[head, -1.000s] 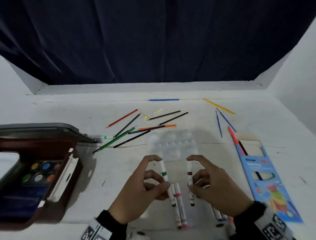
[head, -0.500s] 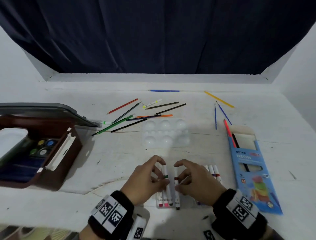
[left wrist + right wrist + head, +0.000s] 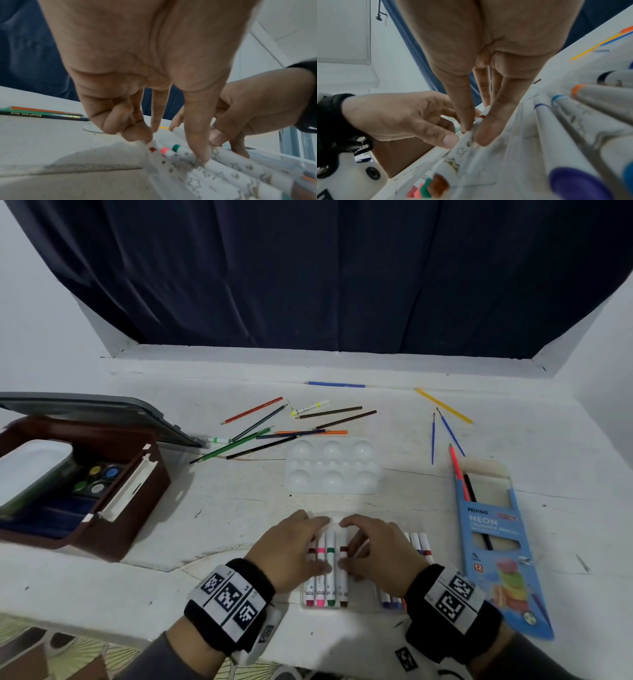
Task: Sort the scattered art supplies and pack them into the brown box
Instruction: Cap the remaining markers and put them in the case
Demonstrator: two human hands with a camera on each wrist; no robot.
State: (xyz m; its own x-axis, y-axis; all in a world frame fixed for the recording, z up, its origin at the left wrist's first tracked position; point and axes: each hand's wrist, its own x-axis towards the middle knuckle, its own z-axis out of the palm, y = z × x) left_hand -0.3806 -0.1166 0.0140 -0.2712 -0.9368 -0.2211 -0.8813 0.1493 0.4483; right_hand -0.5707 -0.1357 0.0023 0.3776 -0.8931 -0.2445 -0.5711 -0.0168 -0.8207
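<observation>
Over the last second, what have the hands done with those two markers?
Both hands lowered them into the clear tray. The left hand now presses the green marker down beside the pink one; the right hand pinches the brown marker next to it. Loose pencils, palette and brown box stayed put.

White markers [image 3: 330, 570] with grey star prints and red, pink, green, brown bands; blue pencil carton [image 3: 496, 546]; brown box [image 3: 137, 508]; white desk [image 3: 222, 508].

White table [image 3: 513, 440] with scattered pencils [image 3: 260, 436], palette [image 3: 331, 465]

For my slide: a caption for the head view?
Both hands press markers into a clear tray beside the open brown box.
</observation>
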